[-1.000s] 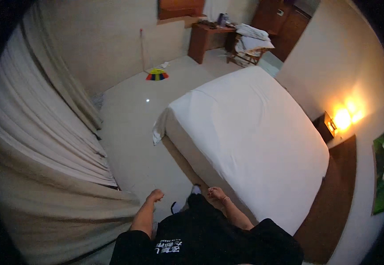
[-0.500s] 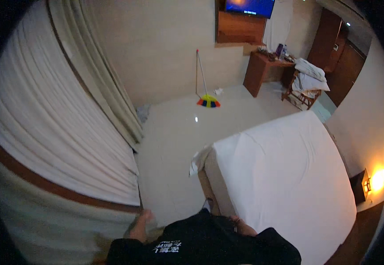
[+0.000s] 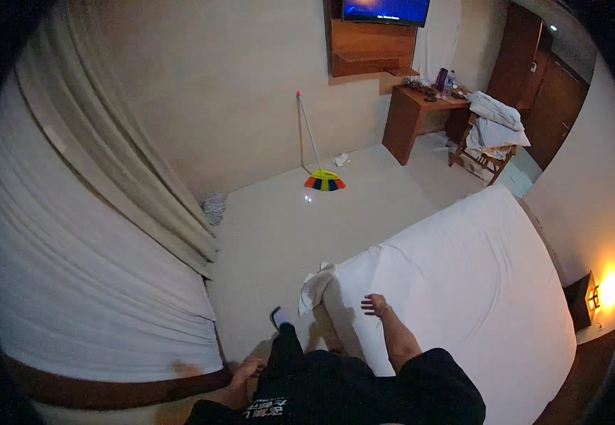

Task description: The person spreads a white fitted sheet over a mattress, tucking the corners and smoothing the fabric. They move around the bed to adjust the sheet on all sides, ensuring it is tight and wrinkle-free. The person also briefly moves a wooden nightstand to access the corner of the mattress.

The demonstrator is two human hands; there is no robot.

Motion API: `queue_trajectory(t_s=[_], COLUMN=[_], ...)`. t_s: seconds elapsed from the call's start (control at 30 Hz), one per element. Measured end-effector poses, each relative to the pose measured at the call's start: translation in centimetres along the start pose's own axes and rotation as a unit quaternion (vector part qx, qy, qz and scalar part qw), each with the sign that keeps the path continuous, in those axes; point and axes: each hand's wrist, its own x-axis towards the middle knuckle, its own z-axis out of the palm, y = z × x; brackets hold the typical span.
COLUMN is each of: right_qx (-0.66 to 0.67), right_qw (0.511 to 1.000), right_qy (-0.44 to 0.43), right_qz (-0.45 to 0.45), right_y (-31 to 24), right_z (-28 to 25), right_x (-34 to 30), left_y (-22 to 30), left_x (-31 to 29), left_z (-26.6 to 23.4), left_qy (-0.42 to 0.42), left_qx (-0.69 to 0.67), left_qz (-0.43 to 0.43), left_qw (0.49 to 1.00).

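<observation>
My right hand [image 3: 373,305] reaches out over the near left part of the bed, its fingers apart and nothing in them. Below it is the white sheet [image 3: 456,283] spread over the mattress; I cannot tell whether the hand touches it. At the bed's left corner the sheet's edge [image 3: 314,287] hangs loose, and the beige mattress side [image 3: 341,312] shows beneath. My left hand [image 3: 249,369] hangs low by my left leg, near the curtain's bottom edge, loosely open and holding nothing.
A colourful broom [image 3: 325,180] leans against the far wall, beside a crumpled white scrap [image 3: 340,159]. Long curtains [image 3: 109,283] hang on the left, with a grey bundle [image 3: 214,210] at their far end. A desk [image 3: 406,120] and a chair piled with white linen [image 3: 497,124] stand back right.
My right hand has moved forward from beside my body to over the bed. A foot has stepped forward on the floor, and the left hand has shifted slightly right and down.
</observation>
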Motion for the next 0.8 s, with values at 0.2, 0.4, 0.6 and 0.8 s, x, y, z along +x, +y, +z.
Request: queue_trajectory(t_s=[0.2, 0.4, 0.6, 0.8], right_qx=[-0.005, -0.034, -0.05, 0.083], right_qw=[0.999, 0.995, 0.979, 0.991], right_qy=[0.03, 0.094, -0.187, -0.093], right_qz=[-0.045, 0.019, -0.058, 0.042], right_y=[-8.1, 1.0, 9.9, 4.0], right_z=[3.2, 0.9, 1.8, 5.0], right_x=[2.5, 5.4, 3.2, 4.7], left_y=[8.1, 17.3, 27.5, 37.7], left_x=[7.2, 16.5, 26.5, 32.9], left_z=[-5.4, -13.9, -21.7, -13.0], left_qy=[-0.02, -0.02, -0.045, -0.149], left_qx=[0.022, 0.002, 0.314, 0.193], left_qz=[-0.008, 0.012, 0.152, -0.001], left_qw=[1.0, 1.0, 0.936, 0.97])
